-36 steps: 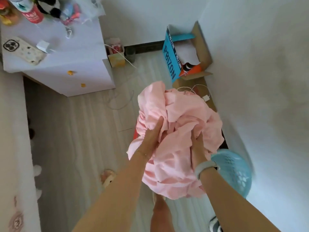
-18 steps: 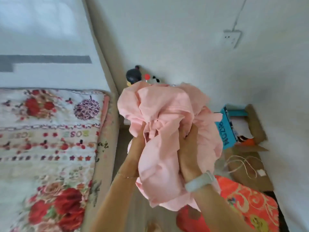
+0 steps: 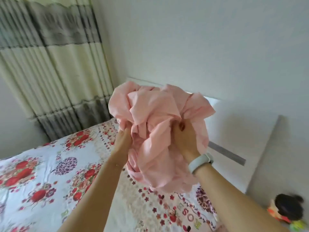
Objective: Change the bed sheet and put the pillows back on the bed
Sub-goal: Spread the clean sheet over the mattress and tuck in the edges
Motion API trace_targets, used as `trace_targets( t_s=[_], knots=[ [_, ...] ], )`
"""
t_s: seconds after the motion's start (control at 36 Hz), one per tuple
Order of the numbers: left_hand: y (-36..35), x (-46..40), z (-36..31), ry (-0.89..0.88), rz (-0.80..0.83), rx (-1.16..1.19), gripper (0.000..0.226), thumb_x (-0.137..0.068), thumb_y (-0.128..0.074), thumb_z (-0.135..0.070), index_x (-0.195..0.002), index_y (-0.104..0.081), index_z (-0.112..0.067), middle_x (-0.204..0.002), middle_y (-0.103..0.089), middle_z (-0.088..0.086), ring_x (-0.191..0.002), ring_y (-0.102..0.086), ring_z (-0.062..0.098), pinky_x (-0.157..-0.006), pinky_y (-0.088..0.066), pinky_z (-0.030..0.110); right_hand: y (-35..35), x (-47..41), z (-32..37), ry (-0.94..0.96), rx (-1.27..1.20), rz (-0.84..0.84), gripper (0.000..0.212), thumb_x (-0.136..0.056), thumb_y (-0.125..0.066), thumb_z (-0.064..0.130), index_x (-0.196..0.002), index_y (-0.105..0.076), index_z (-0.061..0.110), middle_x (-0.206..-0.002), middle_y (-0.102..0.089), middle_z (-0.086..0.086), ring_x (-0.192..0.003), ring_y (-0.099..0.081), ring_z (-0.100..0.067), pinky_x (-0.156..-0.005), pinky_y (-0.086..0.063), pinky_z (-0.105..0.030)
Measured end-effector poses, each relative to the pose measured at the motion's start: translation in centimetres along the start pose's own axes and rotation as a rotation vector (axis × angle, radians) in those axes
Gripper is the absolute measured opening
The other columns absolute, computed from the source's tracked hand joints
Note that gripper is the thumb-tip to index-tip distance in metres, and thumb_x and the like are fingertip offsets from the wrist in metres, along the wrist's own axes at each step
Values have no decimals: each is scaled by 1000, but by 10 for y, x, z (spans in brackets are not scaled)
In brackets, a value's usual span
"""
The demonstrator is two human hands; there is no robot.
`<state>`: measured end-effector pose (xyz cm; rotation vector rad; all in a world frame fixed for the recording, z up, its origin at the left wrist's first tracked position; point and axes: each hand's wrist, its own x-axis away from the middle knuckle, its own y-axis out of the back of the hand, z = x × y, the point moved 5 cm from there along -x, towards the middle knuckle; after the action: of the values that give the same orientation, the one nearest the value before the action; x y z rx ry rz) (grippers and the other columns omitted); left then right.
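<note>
Pink sheet [image 3: 155,131], one, crumpled into a loose bundle, held up in front of me above the bed [image 3: 41,178] with both arms raised. My left hand [image 3: 123,139] grips the bundle's left side, fingers curled up into the folds. My right hand [image 3: 184,139] grips its right side, thumb pressed into the cloth; the other fingers are buried in it. Pale wristband [image 3: 200,162], one, on my right wrist. Below the bundle, the bed carries a floral cover, white ground with red flower clusters, a purple heart-shaped motif [image 3: 66,165] and bands of small blossoms and lettering. At lower right, beside the bed, a blurred dark-topped toy or doll [image 3: 288,210] with red and green parts; I cannot tell what it is. Behind the bundle, a white headboard [image 3: 242,139] with a grey strip. Farther left, a cream and grey striped curtain [image 3: 58,64]. Beyond, plain white wall [image 3: 200,39].
</note>
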<state>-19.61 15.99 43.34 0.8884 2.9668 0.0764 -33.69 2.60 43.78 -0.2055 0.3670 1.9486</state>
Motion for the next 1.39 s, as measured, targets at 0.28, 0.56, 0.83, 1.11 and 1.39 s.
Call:
trace_targets(
  t_s=[0.28,0.56,0.83,1.11,1.39],
  knots=[
    [28,-61,83,297,-404,-124,44,-102,-27,-37,-93,-55,-4,-69,-51,8,-60,-51,19,-52,-46,28,-102,-96,-37,64,76,387,26,-93,-41,7,-67,-41,9,-65,-43,-1,-62,-39,-14,-54,-30,-21],
    [88,-53,64,130,-770,-183,31,-101,-35,-34,-111,-53,-10,-96,-57,6,-88,-54,21,-71,-49,31,-133,-129,-81,-54,-12,468,17,-97,-36,13,-90,-49,6,-77,-51,-1,-75,-50,-19,-69,-38,-30],
    [36,-76,59,-37,-280,-586,75,-82,-63,-41,-144,-27,-19,-141,-38,8,-126,-41,22,-104,-40,45,-163,-126,-19,265,-139,866,26,-95,-45,8,-71,-46,16,-56,-43,5,-43,-38,1,-52,-34,-18],
    [-12,-121,7,-292,-8,-474,35,-96,-48,-12,-62,-45,-19,-57,-42,-9,-43,-39,-3,-45,-30,11,-154,-140,16,478,-32,951,19,-91,-59,17,-73,-54,22,-63,-52,6,-56,-47,3,-59,-36,-10],
    [44,-128,-4,-333,-292,-267,38,-99,-42,-22,-74,-50,5,-62,-40,8,-54,-36,14,-52,-30,29,-167,-119,-73,381,393,1209,32,-94,-53,25,-68,-43,9,-63,-39,5,-49,-29,-3,-50,-29,-14]
  ],
)
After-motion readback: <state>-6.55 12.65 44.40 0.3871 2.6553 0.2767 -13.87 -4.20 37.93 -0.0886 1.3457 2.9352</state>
